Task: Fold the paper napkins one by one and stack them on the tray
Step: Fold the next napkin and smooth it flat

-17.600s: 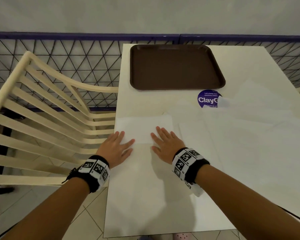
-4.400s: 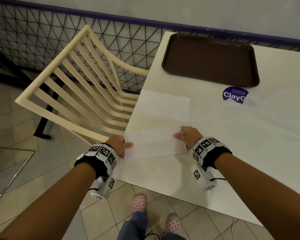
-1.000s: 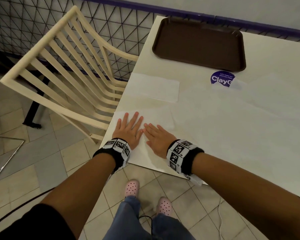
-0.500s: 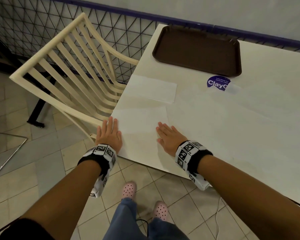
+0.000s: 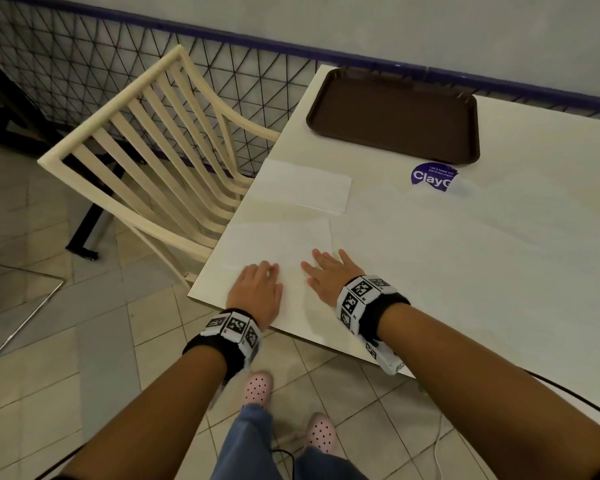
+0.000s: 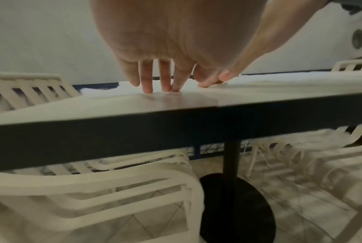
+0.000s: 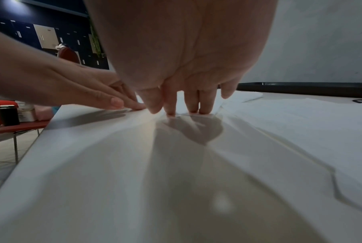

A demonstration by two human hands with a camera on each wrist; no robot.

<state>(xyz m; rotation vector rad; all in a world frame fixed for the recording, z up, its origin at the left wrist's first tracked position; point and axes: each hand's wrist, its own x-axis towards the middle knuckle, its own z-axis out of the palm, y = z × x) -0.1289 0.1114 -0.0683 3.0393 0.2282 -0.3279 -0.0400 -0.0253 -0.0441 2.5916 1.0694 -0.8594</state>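
A white paper napkin point(image 5: 278, 242), folded to a rectangle, lies at the near left corner of the cream table point(image 5: 548, 150). My left hand point(image 5: 262, 271) presses its near edge with straight fingers point(image 6: 155, 85). My right hand point(image 5: 321, 268) lies flat beside it, fingers point(image 7: 182, 108) pressing the napkin's near right part. The hands sit a short gap apart. Another folded napkin point(image 5: 302, 188) lies just beyond. The brown tray point(image 5: 392, 112) stands bare at the far edge. Unfolded napkin sheets point(image 5: 465, 254) spread over the table's right half.
A cream slatted chair point(image 5: 146, 140) stands against the table's left side, with a black mesh railing point(image 5: 84, 64) behind it. A purple round sticker point(image 5: 433, 176) sits in front of the tray. The table's near edge runs just under my wrists.
Half a second ago my hands lay apart at the napkin's two near corners. The left hand has since slid right toward the middle, close to the right hand.
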